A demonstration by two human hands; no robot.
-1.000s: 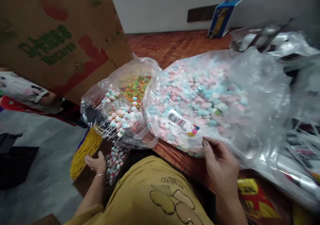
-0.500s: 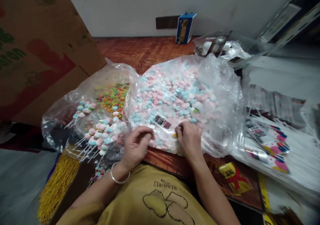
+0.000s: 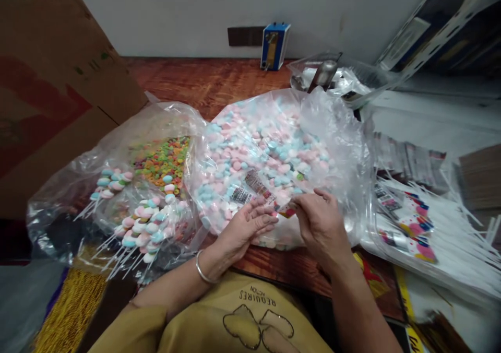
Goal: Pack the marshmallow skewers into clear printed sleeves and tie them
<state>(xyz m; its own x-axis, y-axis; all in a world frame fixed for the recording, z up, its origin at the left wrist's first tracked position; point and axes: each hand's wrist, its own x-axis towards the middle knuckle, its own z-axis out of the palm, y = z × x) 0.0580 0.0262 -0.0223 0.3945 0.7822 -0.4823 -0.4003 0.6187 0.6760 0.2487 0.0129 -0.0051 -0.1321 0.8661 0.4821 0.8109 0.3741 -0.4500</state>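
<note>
Pinching what looks like the coloured end of a small printed packet [image 3: 260,184], the person's right hand [image 3: 323,225] has thumb and fingertips drawn close together, the knuckles bent over. The packet lies between the two hands, to the left of the right fingertips and just beyond the left ones; its long axis slants away from the body, leftward from that pinch. The left hand [image 3: 246,226] is nearer the packet's middle, loosely spread with fingers pointing toward the right hand; whether it touches the packet cannot be told. A second printed strip [image 3: 241,196] shows beyond the left hand, and whether it is separate cannot be told either. Beneath and beyond both hands is a big bag [image 3: 346,136] of pink and blue sweets. Sweets on sticks [image 3: 145,226] lie left of the left hand, well apart from it.
</note>
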